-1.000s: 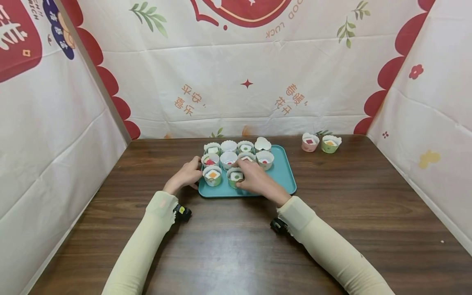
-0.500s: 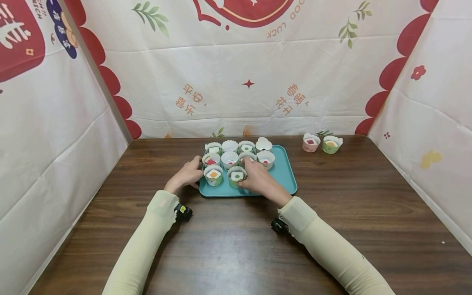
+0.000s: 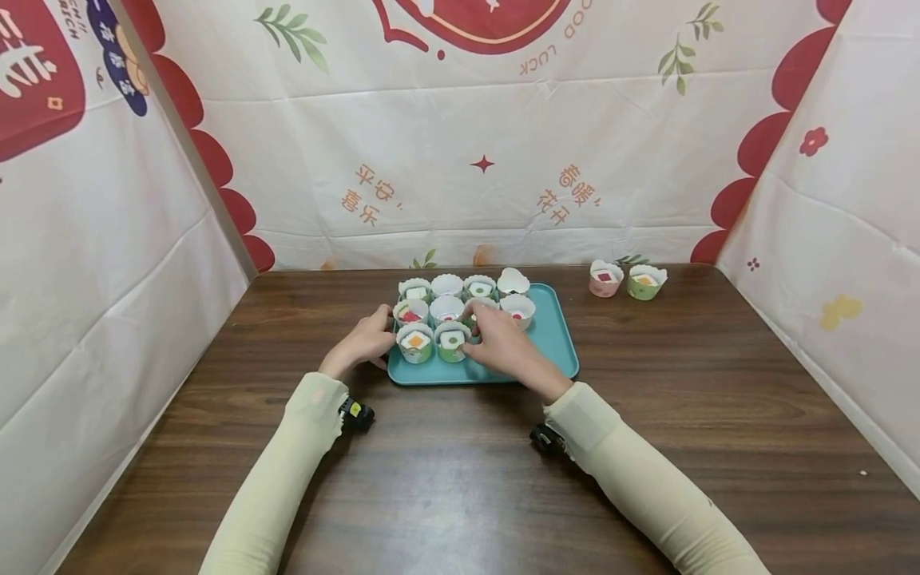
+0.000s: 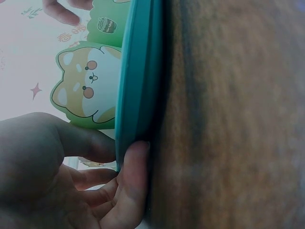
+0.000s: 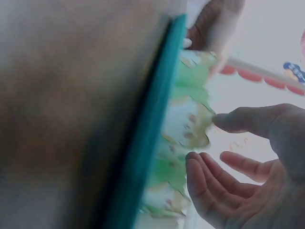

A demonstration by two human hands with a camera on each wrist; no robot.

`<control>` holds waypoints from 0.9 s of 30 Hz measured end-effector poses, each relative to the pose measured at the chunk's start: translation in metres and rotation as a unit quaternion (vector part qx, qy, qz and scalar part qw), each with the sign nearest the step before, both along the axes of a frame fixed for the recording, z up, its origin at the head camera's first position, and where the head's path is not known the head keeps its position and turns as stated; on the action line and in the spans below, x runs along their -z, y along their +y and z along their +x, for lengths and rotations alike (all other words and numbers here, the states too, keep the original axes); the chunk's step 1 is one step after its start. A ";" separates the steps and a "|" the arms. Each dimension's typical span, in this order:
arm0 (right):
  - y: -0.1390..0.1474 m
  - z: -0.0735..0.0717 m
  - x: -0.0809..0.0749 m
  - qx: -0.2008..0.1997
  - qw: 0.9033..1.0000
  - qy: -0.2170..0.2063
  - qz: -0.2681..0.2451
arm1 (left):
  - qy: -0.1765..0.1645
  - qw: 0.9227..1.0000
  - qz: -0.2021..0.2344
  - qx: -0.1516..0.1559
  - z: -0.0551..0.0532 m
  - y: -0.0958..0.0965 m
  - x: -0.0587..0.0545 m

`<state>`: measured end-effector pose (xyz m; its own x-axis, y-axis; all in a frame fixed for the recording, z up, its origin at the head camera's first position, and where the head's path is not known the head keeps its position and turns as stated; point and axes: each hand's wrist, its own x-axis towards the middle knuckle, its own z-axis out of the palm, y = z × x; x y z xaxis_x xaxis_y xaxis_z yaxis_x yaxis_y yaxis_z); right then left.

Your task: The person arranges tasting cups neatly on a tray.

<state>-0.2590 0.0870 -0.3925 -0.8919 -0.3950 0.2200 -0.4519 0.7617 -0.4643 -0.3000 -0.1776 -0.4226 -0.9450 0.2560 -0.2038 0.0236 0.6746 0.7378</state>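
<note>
A teal tray (image 3: 553,335) on the table carries rows of small paper cupcake cups with white-topped pieces inside. At its left edge, my left hand (image 3: 365,339) holds the rim, thumb and fingers on either side of it, as the left wrist view shows. The front row has a green cup with an orange square (image 3: 414,342) and, right beside it, a green cup with a green mark (image 3: 452,342). My right hand (image 3: 503,343) is at this second cup's right side. In the right wrist view its thumb (image 5: 233,119) meets the cup's edge and its fingers are spread apart.
A pink cup (image 3: 605,278) and another green cup (image 3: 646,282) stand at the back right of the wooden table (image 3: 460,479), off the tray. A printed white cloth (image 3: 446,128) hangs behind and along both sides.
The front-row green cup with the green mark has slid left, up beside the orange-square cup. My right hand's fingers have loosened from it. My left hand has stayed at the tray's rim.
</note>
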 end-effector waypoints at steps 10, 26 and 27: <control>0.028 -0.010 -0.023 0.010 0.999 0.008 -0.034 | 0.002 1.000 0.006 0.000 0.001 0.001 -0.001; 0.122 -0.040 -0.031 0.109 0.991 -0.013 -0.081 | 0.008 1.000 0.003 0.002 0.000 0.001 0.002; 0.126 -0.042 -0.031 0.111 0.990 -0.015 -0.080 | 0.009 1.000 0.003 0.002 0.000 0.001 0.003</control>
